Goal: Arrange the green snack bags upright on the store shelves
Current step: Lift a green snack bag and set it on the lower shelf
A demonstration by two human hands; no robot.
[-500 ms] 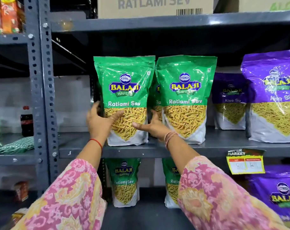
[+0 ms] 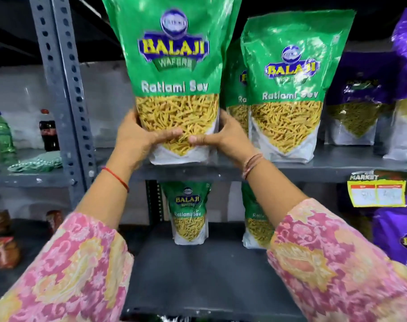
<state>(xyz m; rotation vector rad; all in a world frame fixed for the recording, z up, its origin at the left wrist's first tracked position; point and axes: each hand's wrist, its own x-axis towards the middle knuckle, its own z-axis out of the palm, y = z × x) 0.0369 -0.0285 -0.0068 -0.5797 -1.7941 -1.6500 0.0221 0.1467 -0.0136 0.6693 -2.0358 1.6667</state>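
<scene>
A big green Ratlami Sev bag (image 2: 174, 66) stands upright at the front edge of the middle shelf (image 2: 337, 169). My left hand (image 2: 134, 135) grips its lower left side and my right hand (image 2: 225, 135) grips its lower right side, thumbs across the front. To its right a second green bag (image 2: 288, 89) stands upright, with a third (image 2: 235, 89) half hidden behind. On the lower shelf (image 2: 198, 275) stand two smaller green bags, one (image 2: 189, 212) in full view and one (image 2: 256, 219) partly hidden by my right arm.
Purple Aloo Sev bags (image 2: 358, 98) fill the right of the middle shelf, another (image 2: 398, 231) sits lower right. A yellow price tag (image 2: 377, 194) hangs from the shelf edge. A grey slotted upright (image 2: 65, 89) stands left, with bottles (image 2: 1, 135) beyond it.
Both hands have closed on the left green bag, which now sits nearer the shelf's front edge. The view has moved closer to the shelf.
</scene>
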